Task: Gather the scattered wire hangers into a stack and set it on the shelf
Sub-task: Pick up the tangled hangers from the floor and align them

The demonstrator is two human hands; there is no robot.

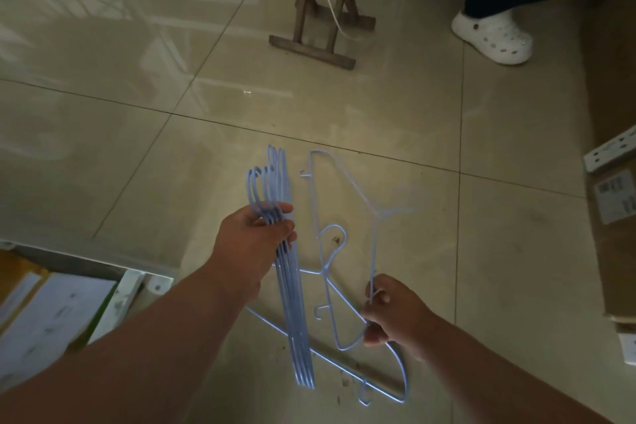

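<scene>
Head view: looking down at a tiled floor [103, 148], both forearms reaching out over it.
Step in hand: gathering is under way; some hangers are bunched, others are lying loose, and no shelf for them is clearly showing.
Bundle of hangers [296, 320]: standing on edge in the left hand [254, 244], hooks pointing away, lower ends hanging near the floor.
Left hand: fingers are wrapping closed around the bundle's necks.
Right hand [392, 313]: fingers are pinching shut on the wire of a loose hanger [344, 182].
Other loose hangers [344, 372]: lying on the floor beneath and beside the bundle, overlapping.
Next move, by my reckoning: bringing the pinched hanger across to the bundle, hook lined up with the others, without snagging the ones beneath.
</scene>
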